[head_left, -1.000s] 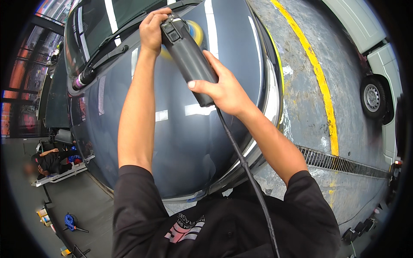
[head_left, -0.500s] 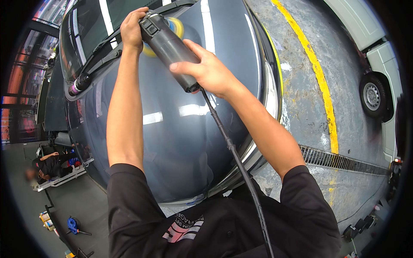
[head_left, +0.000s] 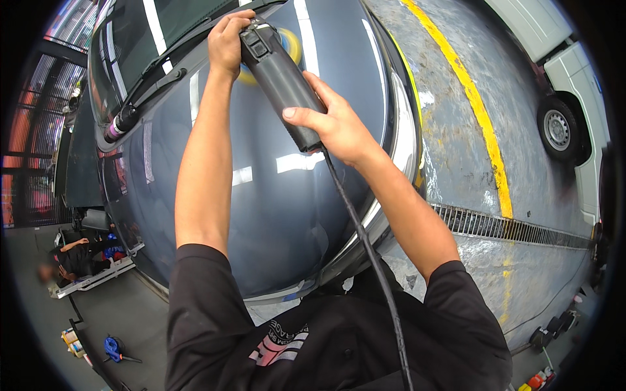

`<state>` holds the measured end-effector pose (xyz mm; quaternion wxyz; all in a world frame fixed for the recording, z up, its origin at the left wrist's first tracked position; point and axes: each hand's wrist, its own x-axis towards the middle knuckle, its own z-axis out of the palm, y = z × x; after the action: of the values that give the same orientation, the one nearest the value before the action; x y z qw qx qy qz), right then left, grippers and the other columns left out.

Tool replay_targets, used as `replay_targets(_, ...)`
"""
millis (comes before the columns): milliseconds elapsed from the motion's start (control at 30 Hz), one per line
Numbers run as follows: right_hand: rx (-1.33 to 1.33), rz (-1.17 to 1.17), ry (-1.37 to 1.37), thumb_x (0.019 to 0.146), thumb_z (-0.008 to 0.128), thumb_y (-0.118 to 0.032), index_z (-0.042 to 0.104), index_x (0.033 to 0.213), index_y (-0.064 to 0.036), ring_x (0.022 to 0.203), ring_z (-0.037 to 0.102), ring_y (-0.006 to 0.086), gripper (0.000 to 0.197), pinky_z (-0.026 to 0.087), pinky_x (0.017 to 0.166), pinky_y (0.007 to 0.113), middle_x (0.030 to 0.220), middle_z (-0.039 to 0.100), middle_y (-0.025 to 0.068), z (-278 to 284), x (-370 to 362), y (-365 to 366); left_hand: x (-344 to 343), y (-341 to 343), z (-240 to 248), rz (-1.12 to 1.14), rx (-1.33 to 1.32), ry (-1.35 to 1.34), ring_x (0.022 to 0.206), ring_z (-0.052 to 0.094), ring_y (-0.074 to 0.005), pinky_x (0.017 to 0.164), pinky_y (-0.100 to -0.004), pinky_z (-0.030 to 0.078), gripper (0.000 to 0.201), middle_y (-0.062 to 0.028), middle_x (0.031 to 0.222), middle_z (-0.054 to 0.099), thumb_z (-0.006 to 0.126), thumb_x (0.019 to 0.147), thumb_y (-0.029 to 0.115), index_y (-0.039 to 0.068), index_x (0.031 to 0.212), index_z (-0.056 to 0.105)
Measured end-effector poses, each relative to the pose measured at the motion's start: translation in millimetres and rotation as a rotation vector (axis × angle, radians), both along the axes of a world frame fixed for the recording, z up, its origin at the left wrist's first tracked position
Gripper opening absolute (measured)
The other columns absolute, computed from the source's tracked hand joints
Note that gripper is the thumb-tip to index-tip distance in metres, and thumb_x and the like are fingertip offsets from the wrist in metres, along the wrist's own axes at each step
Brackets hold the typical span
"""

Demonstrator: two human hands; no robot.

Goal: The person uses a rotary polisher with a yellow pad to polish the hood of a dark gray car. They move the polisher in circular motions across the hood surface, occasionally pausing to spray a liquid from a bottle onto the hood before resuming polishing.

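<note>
A black corded car polisher (head_left: 277,81) lies slantwise over the dark grey car hood (head_left: 215,215). Its yellow and blue foam pad (head_left: 290,49) shows blurred beneath the head, against the paint. My left hand (head_left: 228,42) is closed over the front end of the tool. Around the rear of the body, my right hand (head_left: 332,120) is wrapped with its thumb on top. A black power cord (head_left: 365,241) runs from the back end down past my right side over my dark shirt.
A bottle with a dark top (head_left: 120,124) stands by the wiper arm (head_left: 156,85) at the windshield base. Right of the car are a yellow floor line (head_left: 479,107), a drain grate (head_left: 482,225) and a pale vehicle (head_left: 587,130). At left, a person (head_left: 78,260) reclines on a bench.
Both my hands and the polisher have shifted right across the hood, the tool's rear end slightly nearer to me. My grip on it is the same.
</note>
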<state>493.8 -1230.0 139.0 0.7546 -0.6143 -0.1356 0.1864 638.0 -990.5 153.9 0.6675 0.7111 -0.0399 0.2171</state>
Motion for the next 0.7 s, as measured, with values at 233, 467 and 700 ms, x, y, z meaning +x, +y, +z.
replay_targets(233,-0.029,-0.083,-0.016,0.083,0.082,-0.041,0.026,0.161,0.0086,0.115,0.066,0.0264,0.108,0.053,0.098,0.034,0.133,0.061,0.0239,-11.1,-40.7,4.3,-31.7,-9.5,-0.2,-0.048,-0.014,-0.01,0.1,0.067,-0.0168,0.092,-0.0279,0.051,0.027,-0.0083,0.109,0.077,0.061,0.089,0.01,-0.003,0.105,0.078)
replay_targets(467,-0.058,-0.015,-0.005,0.08,0.084,-0.04,0.027,0.16,0.0105,0.128,0.062,0.0309,0.111,0.048,0.107,0.035,0.143,0.057,0.0281,-3.3,-50.2,5.9,-46.0,9.1,-3.8,-0.045,-0.047,0.017,0.102,0.067,-0.0188,0.095,-0.03,0.051,0.027,-0.0114,0.115,0.075,0.061,0.09,0.01,-0.004,0.107,0.077)
replay_targets(700,-0.083,-0.069,-0.029,0.079,0.086,-0.042,0.025,0.161,0.0091,0.099,0.072,0.0251,0.115,0.061,0.071,0.033,0.132,0.062,0.0265,-3.4,-33.6,-5.4,-26.8,-5.6,-1.7,-0.044,0.051,0.006,0.108,0.067,-0.0203,0.099,-0.0313,0.051,0.033,-0.0124,0.12,0.075,0.061,0.093,0.012,-0.006,0.117,0.075)
